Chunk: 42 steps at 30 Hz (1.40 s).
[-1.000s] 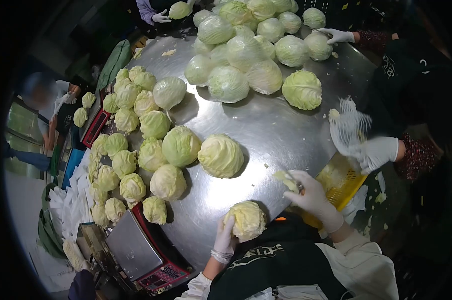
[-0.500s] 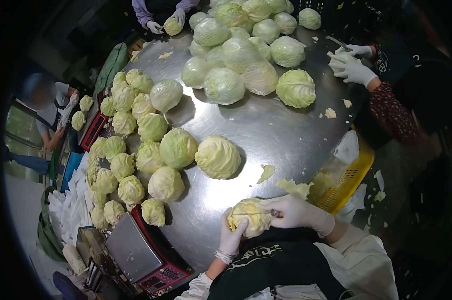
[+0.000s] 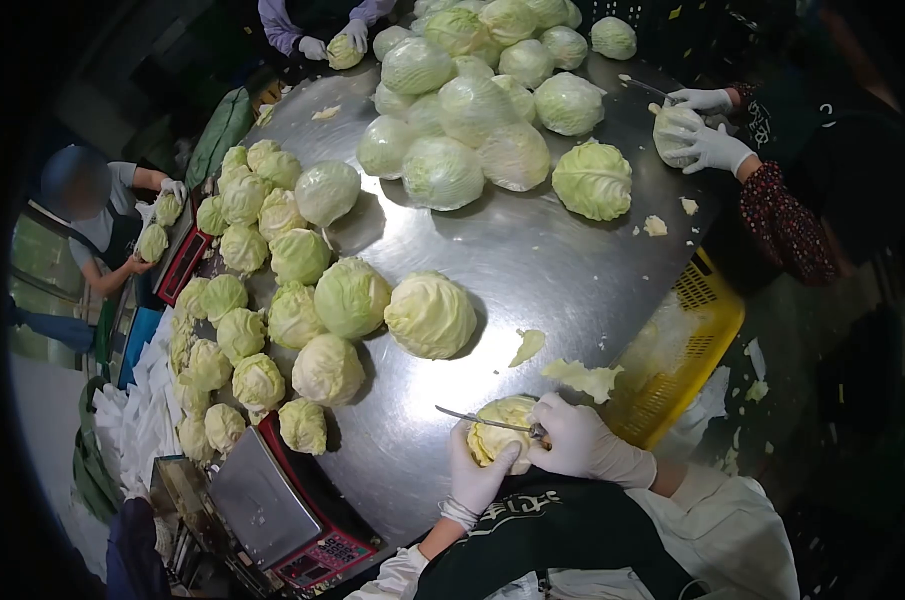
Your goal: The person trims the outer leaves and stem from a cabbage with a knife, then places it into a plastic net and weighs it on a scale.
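Close to my body, a pale yellow-green cabbage (image 3: 504, 412) is held over the near edge of the metal table (image 3: 412, 440). My left hand (image 3: 477, 472), in a white glove, cups it from the left with the thumb across its near side. In my gloved right hand (image 3: 569, 437) is a knife (image 3: 480, 419), gripped by its handle. Its thin blade lies across the cabbage, and the tip sticks out past the left side. Beyond my right hand lies a torn cabbage leaf (image 3: 584, 379), with a smaller leaf piece (image 3: 527, 347) to its left.
Several bare cabbages (image 3: 352, 298) fill the table's left side; plastic-wrapped cabbages (image 3: 442, 173) are heaped at the back. A red-framed scale (image 3: 262, 495) stands at lower left, a yellow crate (image 3: 722, 345) at right. Co-workers' gloved hands (image 3: 712, 145) handle cabbages at right, back and left.
The knife blade has swung so its tip now reaches beyond the cabbage's left side. The right-hand co-worker's cabbage has turned, and the left co-worker now has hands on cabbages. A dark sleeve shows lower left.
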{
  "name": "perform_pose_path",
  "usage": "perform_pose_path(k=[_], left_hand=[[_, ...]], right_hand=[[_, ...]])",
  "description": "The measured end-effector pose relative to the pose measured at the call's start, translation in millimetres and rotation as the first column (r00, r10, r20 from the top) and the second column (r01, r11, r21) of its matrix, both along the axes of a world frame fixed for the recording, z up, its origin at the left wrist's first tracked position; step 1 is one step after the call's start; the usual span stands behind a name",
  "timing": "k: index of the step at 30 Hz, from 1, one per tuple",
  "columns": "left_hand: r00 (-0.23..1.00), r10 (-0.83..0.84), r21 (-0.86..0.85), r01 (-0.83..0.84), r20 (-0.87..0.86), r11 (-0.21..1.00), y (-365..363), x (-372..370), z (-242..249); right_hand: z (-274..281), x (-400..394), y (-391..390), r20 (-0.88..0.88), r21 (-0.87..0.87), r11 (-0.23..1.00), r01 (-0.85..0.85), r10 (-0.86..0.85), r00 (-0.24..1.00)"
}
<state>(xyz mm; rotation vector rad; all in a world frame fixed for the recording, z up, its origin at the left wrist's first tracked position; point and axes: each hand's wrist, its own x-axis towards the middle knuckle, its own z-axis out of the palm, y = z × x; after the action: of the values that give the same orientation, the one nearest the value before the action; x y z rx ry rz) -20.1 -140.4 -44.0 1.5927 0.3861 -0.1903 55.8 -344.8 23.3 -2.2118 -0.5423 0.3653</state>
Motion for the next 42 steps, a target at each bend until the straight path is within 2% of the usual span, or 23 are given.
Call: perform_pose_path(k=[2, 5, 6, 12, 16, 18, 19, 20, 22, 23, 24, 25, 26, 28, 29, 30, 31, 32, 34, 37, 39, 40, 42], left_hand=[[0.999, -0.006, 0.045, 0.004, 0.043, 0.999, -2, 0, 1], [0.992, -0.071, 0.199, 0.048, 0.109, 0.979, -3, 3, 14], [0.984, -0.128, 0.307, 0.083, 0.126, 0.948, -4, 4, 20], [0.982, -0.182, 0.335, 0.154, 0.055, 0.930, -5, 9, 32], [0.970, -0.224, 0.401, 0.170, 0.093, 0.900, -2, 9, 30], [0.967, -0.228, 0.354, 0.175, 0.115, 0.919, 4, 9, 26], [0.968, -0.224, 0.355, 0.171, 0.114, 0.919, 10, 7, 20], [0.969, -0.221, 0.246, 0.188, 0.111, 0.951, 19, 3, 11], [0.969, -0.222, 0.134, 0.207, 0.106, 0.969, 29, 1, 13], [0.990, -0.142, -0.114, 0.142, 0.014, 0.983, 33, 1, 22], [0.992, -0.084, -0.347, 0.045, -0.098, 0.937, 34, 1, 27], [0.994, -0.099, -0.337, 0.076, -0.050, 0.938, 33, 0, 25], [0.993, -0.104, -0.336, 0.079, -0.056, 0.939, 29, 0, 25], [0.992, -0.128, -0.135, 0.127, -0.002, 0.983, 21, 3, 24], [0.992, -0.128, -0.128, 0.127, 0.001, 0.984, 26, 4, 19], [0.995, -0.081, -0.293, 0.059, -0.064, 0.954, 33, 5, 9], [0.990, -0.041, -0.444, -0.023, -0.135, 0.896, 40, 5, 5], [0.991, -0.033, -0.433, -0.027, -0.130, 0.901, 46, 6, 9], [0.966, 0.011, -0.825, -0.227, -0.259, 0.517, 64, 5, 23], [0.954, 0.242, -0.761, -0.290, -0.179, 0.580, 108, 9, 34], [0.893, 0.444, -0.779, -0.330, -0.073, 0.534, 140, 18, 54], [0.848, 0.528, -0.803, -0.342, -0.041, 0.488, 157, 29, 66], [0.821, 0.564, -0.739, -0.326, 0.087, 0.589, 195, 56, 95]], right_hand=[[-8, 2, -4, -0.018, 0.099, 0.994, 0.035, -0.033, 0.999], [-18, 13, -21, -0.223, 0.202, 0.979, -0.011, 0.057, 0.973], [-17, 12, -22, -0.223, 0.202, 0.979, -0.010, 0.056, 0.973], [-12, -3, -19, -0.066, 0.219, 0.975, 0.045, -0.031, 0.997], [-8, 10, -36, -0.100, 0.145, 0.989, 0.013, 0.001, 0.995], [15, 18, -49, -0.443, 0.167, 0.932, 0.321, -0.220, 0.869], [13, 22, -62, -0.476, 0.138, 0.885, 0.444, -0.333, 0.814], [10, 25, -81, -0.505, 0.106, 0.822, 0.560, -0.441, 0.742], [3, 40, -123, -0.190, -0.132, 0.838, 0.530, -0.546, 0.816], [1, 36, -124, -0.191, -0.132, 0.833, 0.537, -0.553, 0.811], [2, 32, -124, -0.064, -0.109, 0.840, 0.532, -0.540, 0.839], [5, 30, -120, 0.063, -0.090, 0.848, 0.522, -0.519, 0.853], [0, 27, -110, 0.057, -0.091, 0.846, 0.526, -0.523, 0.851], [-18, 21, -78, -0.083, 0.152, 0.934, 0.325, -0.315, 0.945], [-27, 21, -64, -0.144, 0.198, 0.934, 0.298, -0.273, 0.951], [-37, 21, -50, -0.201, 0.246, 0.931, 0.271, -0.224, 0.954], [-55, 17, -34, -0.115, 0.319, 0.905, 0.283, -0.259, 0.959], [-62, 19, -30, -0.113, 0.332, 0.902, 0.275, -0.251, 0.961], [-72, 23, -27, 0.045, 0.104, 0.967, 0.233, -0.239, 0.970], [-70, 28, -52, -0.083, 0.047, 0.904, 0.424, -0.420, 0.904], [-108, 36, -87, 0.127, 0.116, 0.879, 0.462, -0.474, 0.871], [-105, 38, -97, 0.104, 0.080, 0.851, 0.519, -0.525, 0.845], [-92, 43, -100, 0.094, 0.117, 0.845, 0.522, -0.533, 0.841]])
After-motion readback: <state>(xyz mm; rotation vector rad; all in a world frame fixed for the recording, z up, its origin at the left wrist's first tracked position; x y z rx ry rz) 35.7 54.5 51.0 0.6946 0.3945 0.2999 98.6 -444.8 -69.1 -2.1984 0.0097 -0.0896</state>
